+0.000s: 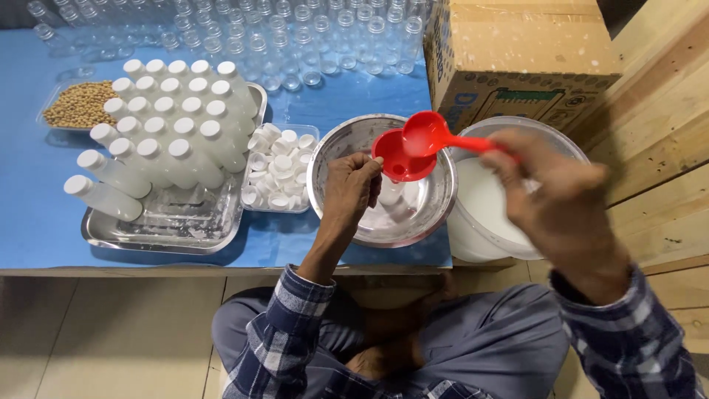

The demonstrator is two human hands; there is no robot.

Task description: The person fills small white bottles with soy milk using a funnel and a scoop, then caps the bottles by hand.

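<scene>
The pouring step is in hand: the left hand pinches the rim of a red funnel between thumb and fingertips, holding it over a small clear bottle that stands in the steel bowl, approx. at the bowl's centre. The right hand is closed round the handle of a red ladle, fingers wrapped tight; it's motion-blurred, so the exact grip can't be read. The ladle's cup sits just above the funnel's far edge, touching or nearly so, and its long axis runs roughly left-right across the frame, cup toward the left, handle back to the right hand, slightly downhill to the right in the picture. The funnel's mouth faces up, spout down into the bottle neck, prob. seated, though the hand hides the joint. Beside the bowl on the right is a white bucket of milky liquid, w/ a cardboard box behind it. To the left, a steel tray carries capped, filled white bottles lying in rows; a clear tub of white caps sits between tray and bowl; a dish of soybeans is at far left; empty clear bottles stand along the back of the blue table. Judging by this, the next move calls for tipping the ladle slowly so liquid runs through the funnel w/o overflowing, while the left hand keeps funnel and bottle upright.
</scene>
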